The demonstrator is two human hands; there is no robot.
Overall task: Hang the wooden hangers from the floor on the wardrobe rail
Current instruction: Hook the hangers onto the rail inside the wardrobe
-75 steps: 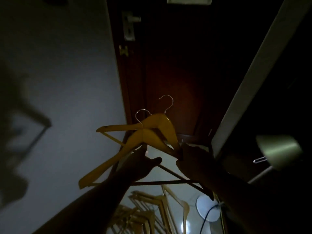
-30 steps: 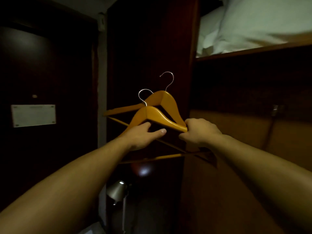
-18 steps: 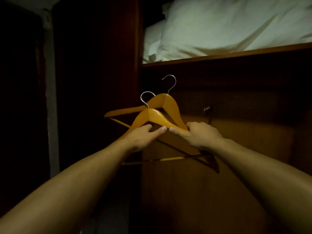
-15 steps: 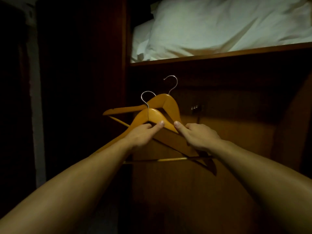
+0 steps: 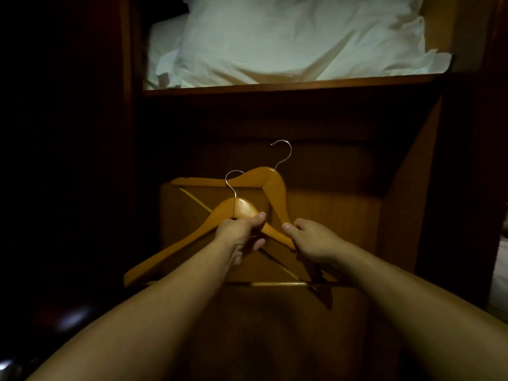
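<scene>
A: Where do we have the hangers?
B: Both held up in front of the wardrobe; our left hand (image 5: 242,229) is wrapped round the near hanger (image 5: 243,209) just under its crown; our right hand (image 5: 310,240) curls round the right arm of the far hanger (image 5: 270,181), where the two cross.
A: And the hooks?
B: Above and beyond both hands; the near hook (image 5: 229,178) opens right, the far hook (image 5: 286,151) opens left and stands higher, further right.
A: How do the long axes lie?
B: Roughly left to right; the near hanger's left arm dips toward us.
A: The rail?
B: We cannot see it; there is only dark under the shelf (image 5: 275,85) that carries the pillow (image 5: 288,42); we judge it runs there, above the hooks.
A: So the lift goes up and away from us?
B: We think so; the right hand's hanger is nearer that dark band, so it likely goes first; the opposed hooks may want one hanger turned.
</scene>
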